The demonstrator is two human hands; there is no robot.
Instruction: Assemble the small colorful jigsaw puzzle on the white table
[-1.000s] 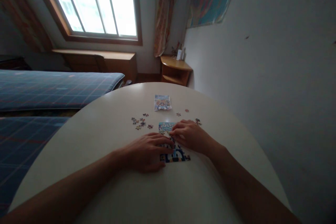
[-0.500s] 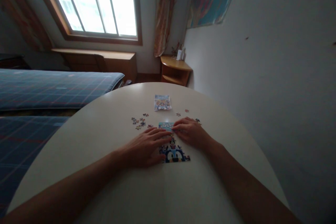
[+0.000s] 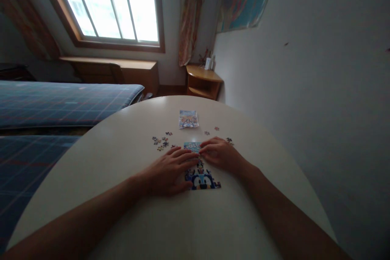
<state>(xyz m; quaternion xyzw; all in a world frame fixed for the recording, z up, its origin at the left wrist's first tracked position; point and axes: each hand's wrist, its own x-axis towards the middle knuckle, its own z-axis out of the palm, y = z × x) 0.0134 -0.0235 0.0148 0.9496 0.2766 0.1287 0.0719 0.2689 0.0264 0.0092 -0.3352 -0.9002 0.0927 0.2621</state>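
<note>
A partly assembled jigsaw puzzle [image 3: 201, 179] with a blue cartoon figure lies on a round white table [image 3: 170, 227]. My left hand [image 3: 167, 170] lies flat on the puzzle's left side, fingers stretched out towards its upper part. My right hand [image 3: 219, 153] rests on the puzzle's upper right, fingers curled down and pressed together on the pieces there; whether they hold a piece is hidden. The fingertips of both hands almost meet near the light blue top strip [image 3: 191, 146].
Loose puzzle pieces [image 3: 161, 142] lie left of the puzzle, with a few more [image 3: 217, 128] to the right. A small printed picture card [image 3: 188, 118] lies farther back. Beyond the table are a blue plaid bed [image 3: 61, 101], a wooden corner stand [image 3: 202, 81] and a window.
My left hand has slid forward and up along the puzzle, uncovering its lower blue figure. My right hand has shifted slightly farther up towards the top strip.
</note>
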